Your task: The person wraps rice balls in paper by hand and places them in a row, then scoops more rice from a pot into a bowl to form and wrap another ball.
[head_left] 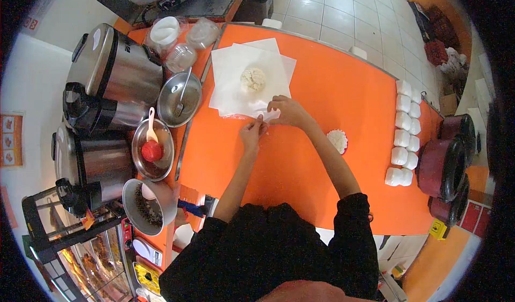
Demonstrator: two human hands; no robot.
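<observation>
A stack of white wrapping paper sheets [225,71] lies on the orange table, its sheets turned at different angles. On top sits a round mound of white rice [253,80]. My left hand [251,134] pinches a crumpled white piece at the near edge of the stack. My right hand [288,110] has its fingers curled onto the same piece, just to the right. Whether this piece is a paper corner or a separate wrapper I cannot tell. Right of my right forearm stands a small red-rimmed bowl of rice [337,141].
Several white wrapped packs [401,138] line the table's right side. At left are metal bowls, one with a fork [179,106], one with a rice paddle [151,122] and a red lump. Large rice cookers [129,68] stand beyond them. Dark red pots [442,165] stand at far right.
</observation>
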